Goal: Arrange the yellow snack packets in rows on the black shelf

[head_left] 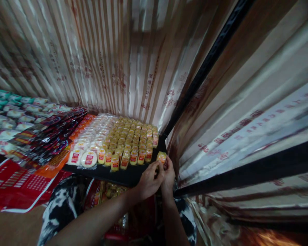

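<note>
A small yellow packaged snack (161, 157) with a red-and-white label stands upright at my fingertips, by the right end of the black tabletop (123, 176). My left hand (149, 178) has its fingers curled in against the packet's lower left. From the right side, my right hand (168, 177) pinches the same packet. My fingers hide its lower part. To the left, several rows of matching yellow packets (129, 140) stand close together, with a small gap between them and the held one.
White round wrapped packets (89, 158) adjoin the yellow rows. Farther left lie dark glossy packets (53, 131), an orange package (52, 167) and white bags (9, 123). A red container (143, 218) with yellow packets sits below the table. Curtains (113, 61) and a black pole (195, 78) border the corner.
</note>
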{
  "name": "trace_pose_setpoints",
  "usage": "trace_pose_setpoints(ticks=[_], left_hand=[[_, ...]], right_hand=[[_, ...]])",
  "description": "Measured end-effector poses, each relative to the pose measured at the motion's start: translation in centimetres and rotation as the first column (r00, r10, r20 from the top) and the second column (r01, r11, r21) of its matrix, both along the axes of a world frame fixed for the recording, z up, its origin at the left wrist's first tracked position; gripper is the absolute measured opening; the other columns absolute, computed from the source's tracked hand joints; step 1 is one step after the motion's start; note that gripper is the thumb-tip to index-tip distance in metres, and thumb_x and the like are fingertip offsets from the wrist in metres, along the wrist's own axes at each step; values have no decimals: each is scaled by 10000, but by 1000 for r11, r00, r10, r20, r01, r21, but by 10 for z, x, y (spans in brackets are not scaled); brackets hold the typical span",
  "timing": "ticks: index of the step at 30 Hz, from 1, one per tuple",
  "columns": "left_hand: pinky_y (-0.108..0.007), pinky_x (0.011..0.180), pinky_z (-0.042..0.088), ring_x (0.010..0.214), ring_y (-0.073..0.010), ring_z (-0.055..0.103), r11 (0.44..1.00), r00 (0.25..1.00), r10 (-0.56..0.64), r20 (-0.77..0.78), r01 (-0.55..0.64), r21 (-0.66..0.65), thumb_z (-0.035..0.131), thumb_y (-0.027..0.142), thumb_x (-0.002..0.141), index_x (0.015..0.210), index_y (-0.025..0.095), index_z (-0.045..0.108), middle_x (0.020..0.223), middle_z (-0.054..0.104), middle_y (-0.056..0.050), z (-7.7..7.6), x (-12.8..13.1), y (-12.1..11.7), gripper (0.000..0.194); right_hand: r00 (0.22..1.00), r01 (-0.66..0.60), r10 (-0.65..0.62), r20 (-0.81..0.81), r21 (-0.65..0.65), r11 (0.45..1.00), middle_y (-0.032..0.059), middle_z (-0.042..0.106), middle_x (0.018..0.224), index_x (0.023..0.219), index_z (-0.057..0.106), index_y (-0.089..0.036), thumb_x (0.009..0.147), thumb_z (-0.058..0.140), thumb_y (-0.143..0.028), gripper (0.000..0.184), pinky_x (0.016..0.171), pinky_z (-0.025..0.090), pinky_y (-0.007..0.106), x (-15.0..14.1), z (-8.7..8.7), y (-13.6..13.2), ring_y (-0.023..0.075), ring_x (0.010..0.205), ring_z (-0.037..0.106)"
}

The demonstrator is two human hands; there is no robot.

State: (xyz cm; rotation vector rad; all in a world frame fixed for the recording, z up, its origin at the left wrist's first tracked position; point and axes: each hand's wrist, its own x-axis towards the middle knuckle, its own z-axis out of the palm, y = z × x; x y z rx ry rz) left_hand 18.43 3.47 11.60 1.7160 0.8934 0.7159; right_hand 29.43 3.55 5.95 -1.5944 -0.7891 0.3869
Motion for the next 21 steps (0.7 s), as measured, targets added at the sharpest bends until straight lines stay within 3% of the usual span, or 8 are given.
trace_pose_setpoints(ticks=[4, 9, 21], left_hand=[[-341, 1046, 361, 1249, -205, 412, 995, 998, 18, -61, -24, -93, 408, 214, 815, 1300, 125, 424, 1365, 437, -105, 7, 22, 19, 494], [-327, 1089, 285, 1268, -213, 389, 988, 995, 34, -95, -48, -149, 424, 203, 805, 1333, 94, 382, 1393, 398, -115, 7, 31, 33, 540], [-329, 1021, 383, 1170, -186, 503, 970, 999, 19, -28, -25, -241, 411, 271, 864, 1354, 135, 312, 1337, 469, -113, -23, 25, 40, 519]], right_hand=[[997, 15, -13, 74, -30, 999, 117, 652, 1051, 1253, 472, -146, 752, 496, -434, 578, 774, 494, 345, 19, -5, 30, 214, 874, 627], [989, 68, -56, 135, -90, 994, 92, 646, 1068, 1191, 524, -169, 738, 502, -394, 507, 833, 467, 342, 31, -3, 63, 215, 954, 600], [970, 13, 19, 240, -133, 991, 72, 632, 1077, 1159, 547, -173, 777, 440, -365, 441, 879, 420, 327, 28, -4, 94, 190, 989, 557]])
